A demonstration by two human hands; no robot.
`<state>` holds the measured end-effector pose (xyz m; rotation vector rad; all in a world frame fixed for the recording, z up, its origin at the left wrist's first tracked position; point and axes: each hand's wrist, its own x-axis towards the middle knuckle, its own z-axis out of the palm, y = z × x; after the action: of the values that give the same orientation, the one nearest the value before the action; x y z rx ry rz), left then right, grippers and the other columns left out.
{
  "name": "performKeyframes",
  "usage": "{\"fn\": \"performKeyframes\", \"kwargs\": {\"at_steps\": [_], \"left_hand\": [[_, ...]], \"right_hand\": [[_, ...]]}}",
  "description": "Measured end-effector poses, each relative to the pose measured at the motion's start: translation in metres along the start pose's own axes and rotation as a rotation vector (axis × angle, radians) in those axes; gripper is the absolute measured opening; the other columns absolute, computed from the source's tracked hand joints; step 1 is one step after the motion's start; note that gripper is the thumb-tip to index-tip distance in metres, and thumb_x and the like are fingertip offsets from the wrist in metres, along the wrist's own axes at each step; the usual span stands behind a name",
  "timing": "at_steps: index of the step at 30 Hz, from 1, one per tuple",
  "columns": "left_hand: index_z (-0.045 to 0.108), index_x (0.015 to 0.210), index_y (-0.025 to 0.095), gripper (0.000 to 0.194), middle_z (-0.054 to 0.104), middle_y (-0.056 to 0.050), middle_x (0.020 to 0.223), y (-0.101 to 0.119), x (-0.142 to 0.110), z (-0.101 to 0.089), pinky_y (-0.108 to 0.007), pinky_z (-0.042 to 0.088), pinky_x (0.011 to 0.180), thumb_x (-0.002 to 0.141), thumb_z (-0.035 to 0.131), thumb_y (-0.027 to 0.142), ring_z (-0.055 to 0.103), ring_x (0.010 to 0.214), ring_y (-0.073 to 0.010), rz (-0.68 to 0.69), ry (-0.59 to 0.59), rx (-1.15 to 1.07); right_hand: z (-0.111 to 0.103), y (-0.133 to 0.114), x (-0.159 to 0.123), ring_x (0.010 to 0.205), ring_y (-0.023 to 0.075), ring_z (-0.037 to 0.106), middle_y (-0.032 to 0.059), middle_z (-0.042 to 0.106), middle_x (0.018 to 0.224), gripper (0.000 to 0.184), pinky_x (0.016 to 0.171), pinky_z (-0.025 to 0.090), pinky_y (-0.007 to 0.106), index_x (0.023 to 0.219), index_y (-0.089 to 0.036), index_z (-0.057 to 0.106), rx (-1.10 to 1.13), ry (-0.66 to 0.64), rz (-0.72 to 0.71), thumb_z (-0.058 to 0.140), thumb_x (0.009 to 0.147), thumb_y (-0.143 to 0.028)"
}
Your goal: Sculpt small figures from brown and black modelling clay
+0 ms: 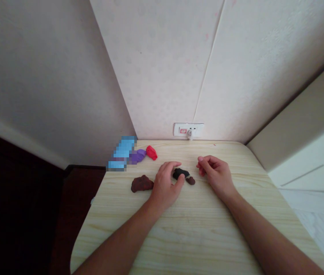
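Loosely cupped, half open, the left hand (pixel 165 183) bracketed a lumpy black clay-like piece (pixel 180 174), seemingly best steadied gently, while the curled right hand's (pixel 215 172) hold was unclear.

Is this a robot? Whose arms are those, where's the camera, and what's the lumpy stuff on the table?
No robot here! These are a person's bare hands, seen by a camera worn on their head, looking forward and down.

On the wooden-looking table are a big brown lump, a small brown piece, a purple lump and a red lump. The blue thing is blurred into squares.

The left hand curves around a black lump. The right hand has curled fingers; I can't tell whether it holds anything.
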<state>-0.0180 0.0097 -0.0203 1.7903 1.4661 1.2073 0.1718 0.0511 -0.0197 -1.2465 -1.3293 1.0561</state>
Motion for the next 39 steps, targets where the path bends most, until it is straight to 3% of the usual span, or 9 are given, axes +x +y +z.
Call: {"fn": "performKeyframes", "kwargs": {"at_steps": [8, 14, 22, 27, 31, 39], "left_hand": [[0.065, 0.113, 0.019, 0.030, 0.070, -0.008, 0.115, 0.0004, -0.0009, -0.0015, -0.043, 0.051, 0.101, 0.084, 0.064, 0.012, 0.065, 0.111, -0.0238, 0.007, 0.004, 0.005], [0.065, 0.114, 0.020, 0.030, 0.070, -0.008, 0.114, 0.0001, -0.0012, -0.0012, -0.042, 0.051, 0.101, 0.085, 0.064, 0.012, 0.065, 0.110, -0.0236, -0.004, 0.003, 0.003], [0.065, 0.113, 0.020, 0.031, 0.071, -0.008, 0.115, 0.0028, -0.0002, -0.0017, -0.044, 0.052, 0.102, 0.084, 0.065, 0.010, 0.065, 0.113, -0.0246, -0.008, 0.005, -0.002], [0.065, 0.114, 0.020, 0.031, 0.071, -0.008, 0.115, 0.0013, -0.0005, -0.0004, -0.043, 0.051, 0.103, 0.084, 0.065, 0.010, 0.065, 0.113, -0.0240, -0.010, 0.003, -0.004], [0.065, 0.114, 0.019, 0.031, 0.071, -0.008, 0.116, 0.0011, -0.0008, -0.0005, -0.043, 0.051, 0.102, 0.084, 0.064, 0.010, 0.064, 0.113, -0.0238, -0.002, 0.002, 0.001], [0.065, 0.114, 0.020, 0.031, 0.070, -0.008, 0.116, 0.0001, -0.0015, -0.0012, -0.043, 0.051, 0.102, 0.084, 0.064, 0.011, 0.065, 0.113, -0.0243, -0.005, 0.002, -0.003]], "right_hand": [[0.0017, 0.0064, 0.0016, 0.056, 0.0137, 0.056, 0.0058, 0.074, 0.077, 0.044, 0.054, 0.046, 0.029, 0.106, -0.016, 0.078, 0.049, 0.030, 0.021, 0.077, 0.081, -0.051], [0.0007, 0.0028, -0.0003, 0.055, 0.0146, 0.053, 0.0036, 0.069, 0.065, 0.038, 0.052, 0.041, 0.028, 0.093, -0.017, 0.081, -0.018, 0.045, 0.039, 0.085, 0.072, -0.049], [-0.0008, -0.0025, -0.0029, 0.046, 0.0106, 0.042, -0.0007, 0.058, 0.051, 0.043, 0.045, 0.031, 0.027, 0.068, -0.016, 0.073, -0.069, 0.043, 0.020, 0.083, 0.074, -0.057], [0.0001, -0.0032, -0.0024, 0.052, 0.0135, 0.053, 0.0023, 0.067, 0.059, 0.042, 0.050, 0.040, 0.027, 0.085, -0.016, 0.081, -0.053, 0.036, 0.061, 0.084, 0.072, -0.056], [0.0019, -0.0023, -0.0009, 0.057, 0.0151, 0.059, 0.0060, 0.073, 0.069, 0.047, 0.058, 0.050, 0.029, 0.085, -0.015, 0.079, 0.032, 0.035, 0.067, 0.077, 0.078, -0.062], [0.0007, -0.0026, -0.0025, 0.052, 0.0124, 0.055, 0.0032, 0.066, 0.062, 0.049, 0.054, 0.045, 0.026, 0.067, -0.018, 0.066, 0.051, 0.025, 0.030, 0.068, 0.088, -0.062]]}}
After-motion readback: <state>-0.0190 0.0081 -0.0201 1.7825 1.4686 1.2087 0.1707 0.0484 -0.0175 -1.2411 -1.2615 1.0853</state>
